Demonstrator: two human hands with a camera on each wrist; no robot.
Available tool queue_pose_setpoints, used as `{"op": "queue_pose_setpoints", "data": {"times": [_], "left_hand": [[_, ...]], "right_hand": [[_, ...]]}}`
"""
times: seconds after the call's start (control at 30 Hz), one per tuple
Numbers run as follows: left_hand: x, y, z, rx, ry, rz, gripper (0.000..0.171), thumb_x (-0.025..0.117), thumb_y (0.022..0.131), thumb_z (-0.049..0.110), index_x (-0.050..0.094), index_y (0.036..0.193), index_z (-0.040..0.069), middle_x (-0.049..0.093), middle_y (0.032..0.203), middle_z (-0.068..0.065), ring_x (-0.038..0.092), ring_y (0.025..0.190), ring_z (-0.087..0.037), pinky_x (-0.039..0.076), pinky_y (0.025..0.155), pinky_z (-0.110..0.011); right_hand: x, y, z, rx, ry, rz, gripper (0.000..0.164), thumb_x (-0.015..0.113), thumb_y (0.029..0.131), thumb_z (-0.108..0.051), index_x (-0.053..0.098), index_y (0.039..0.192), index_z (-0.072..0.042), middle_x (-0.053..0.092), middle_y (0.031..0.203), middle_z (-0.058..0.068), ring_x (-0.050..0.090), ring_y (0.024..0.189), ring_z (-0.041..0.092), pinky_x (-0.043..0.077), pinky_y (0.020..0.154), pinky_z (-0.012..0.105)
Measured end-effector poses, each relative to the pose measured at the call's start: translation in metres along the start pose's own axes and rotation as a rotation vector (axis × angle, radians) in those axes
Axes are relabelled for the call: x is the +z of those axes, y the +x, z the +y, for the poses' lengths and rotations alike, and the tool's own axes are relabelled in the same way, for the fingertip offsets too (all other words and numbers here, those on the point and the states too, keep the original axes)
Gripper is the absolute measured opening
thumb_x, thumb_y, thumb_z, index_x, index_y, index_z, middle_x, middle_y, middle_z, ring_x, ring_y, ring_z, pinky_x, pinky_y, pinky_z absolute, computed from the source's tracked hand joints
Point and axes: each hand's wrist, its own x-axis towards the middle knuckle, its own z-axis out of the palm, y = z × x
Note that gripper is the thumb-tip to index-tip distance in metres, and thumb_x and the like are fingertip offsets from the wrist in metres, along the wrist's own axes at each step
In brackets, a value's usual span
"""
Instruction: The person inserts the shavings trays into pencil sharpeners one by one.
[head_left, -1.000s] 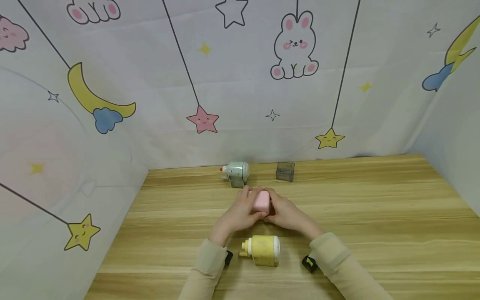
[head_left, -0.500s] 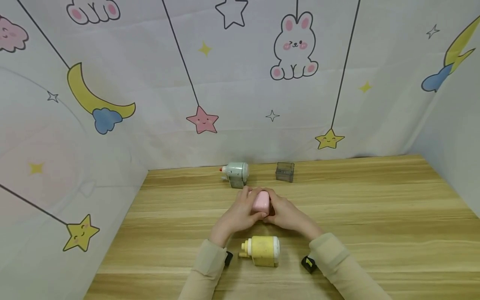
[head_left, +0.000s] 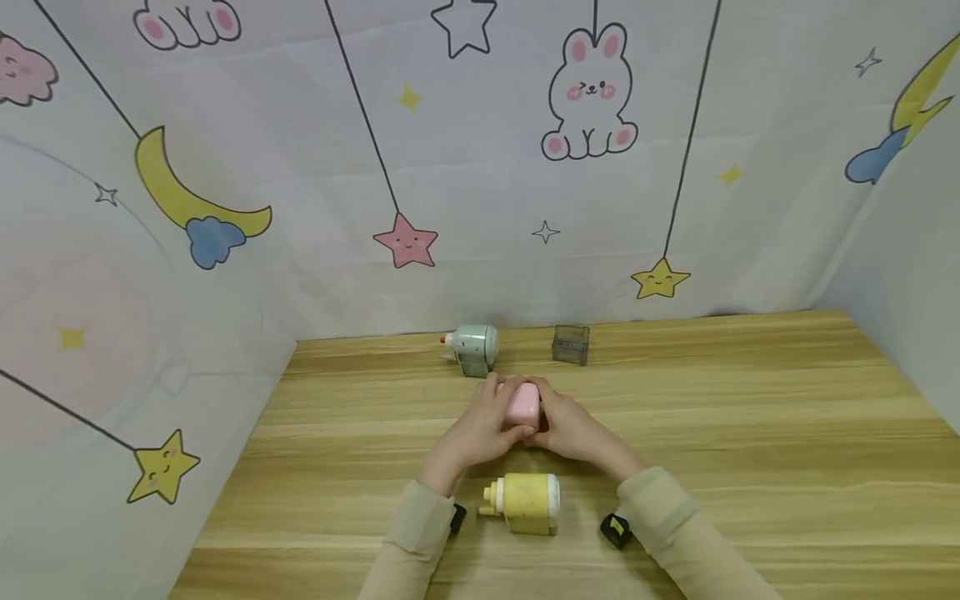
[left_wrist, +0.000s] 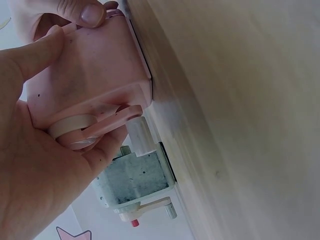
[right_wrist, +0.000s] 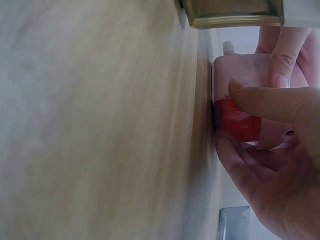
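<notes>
A pink crank pencil sharpener (head_left: 523, 406) stands on the table between the two hands. My left hand (head_left: 478, 429) grips it around the body from the crank side. In the left wrist view its pink crank arm ends in a pale grey knob (left_wrist: 141, 135). At the opposite end, my right hand (head_left: 573, 427) pinches the translucent red shavings drawer (right_wrist: 240, 120) between thumb and fingers. The drawer sits at the sharpener's lower part, partly covered by the fingers. My left thumb (right_wrist: 281, 75) lies on the pink body in the right wrist view.
A yellow crank sharpener (head_left: 528, 503) lies near me, between the forearms. Behind the hands stands a grey-green sharpener (head_left: 474, 348) with a red-tipped crank hub. A translucent grey box (head_left: 571, 344) is to its right, near the patterned back cloth (head_left: 487, 167). Wood-grain table (head_left: 750, 417) extends both ways.
</notes>
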Motion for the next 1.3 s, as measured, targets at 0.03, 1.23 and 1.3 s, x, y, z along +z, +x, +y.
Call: {"op": "queue_pose_setpoints", "data": {"times": [0.03,1.23,1.3], "left_hand": [[0.0002,-0.0001,0.0002,0.0,-0.001,0.001,0.067,0.064,0.081,0.031,0.032,0.136,0.01,0.039,0.115,-0.015,0.037,0.099,-0.023,0.047,0.079,-0.041],[-0.004,-0.0029,0.0031,-0.068,-0.082,-0.001,0.054,0.053,0.087,0.037,0.038,0.133,0.014,0.041,0.111,-0.006,0.04,0.091,-0.016,0.047,0.069,-0.034],[-0.0042,-0.0029,0.0026,-0.066,-0.089,0.001,0.054,0.053,0.087,0.038,0.038,0.133,0.014,0.041,0.11,-0.005,0.04,0.09,-0.016,0.047,0.069,-0.034]], "right_hand": [[0.0001,-0.0001,-0.0002,0.001,0.0,0.002,0.079,0.073,0.072,-0.019,0.028,0.135,-0.004,0.06,0.105,0.017,0.055,0.089,0.02,0.051,0.075,0.043],[-0.0022,-0.0016,0.0023,-0.03,0.045,-0.011,0.076,0.076,0.069,-0.019,0.033,0.132,-0.011,0.055,0.113,0.013,0.051,0.098,0.018,0.048,0.083,0.043],[-0.003,-0.0023,0.003,-0.033,0.024,-0.005,0.077,0.076,0.069,-0.02,0.034,0.132,-0.01,0.053,0.119,0.014,0.049,0.103,0.02,0.046,0.087,0.046]]}}
